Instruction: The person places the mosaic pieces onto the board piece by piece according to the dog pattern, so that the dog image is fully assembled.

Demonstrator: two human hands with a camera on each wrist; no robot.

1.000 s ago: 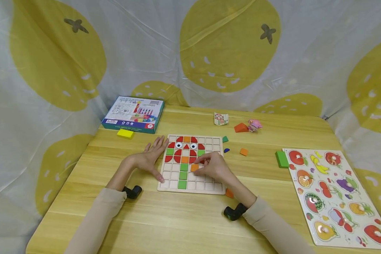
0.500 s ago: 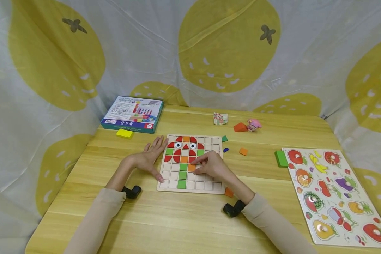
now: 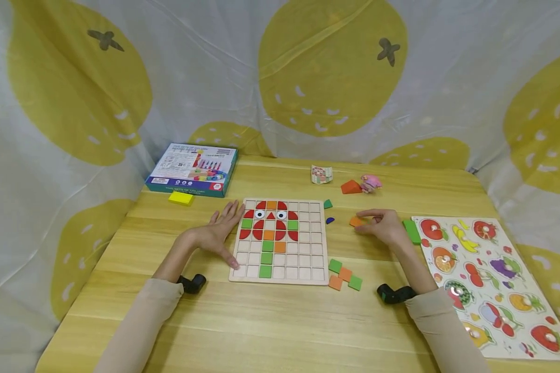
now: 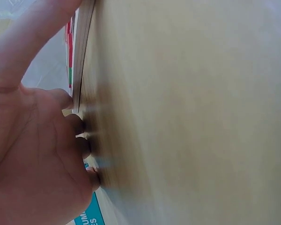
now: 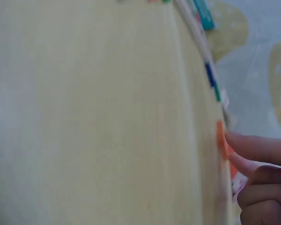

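Observation:
A wooden grid board (image 3: pixel 311 248) lies mid-table, with red, green and orange tiles set in an owl-like pattern. My left hand (image 3: pixel 213 237) rests at its left edge, fingers spread and thumb on the lower left corner. To the board's right, my right hand (image 3: pixel 385 226) pinches a loose orange square tile (image 3: pixel 355 221) between thumb and index finger, the tile still at table level. In the right wrist view the thumb touches that orange tile (image 5: pixel 220 138). An orange square (image 3: pixel 279 247) sits in the grid beside the green column.
Loose green and orange tiles (image 3: pixel 345 274) lie off the board's lower right corner. A fruit puzzle board (image 3: pixel 483 305) and green block (image 3: pixel 411 232) stand at right. At the back are a box (image 3: pixel 191 168), yellow block (image 3: pixel 181 198), pattern card (image 3: pixel 321 174), red block (image 3: pixel 351 187) and pink figure (image 3: pixel 371 183).
My right hand has let go of the orange square in the grid and moved right to another orange tile. Loose tiles beneath its forearm are now uncovered. My left hand stays put.

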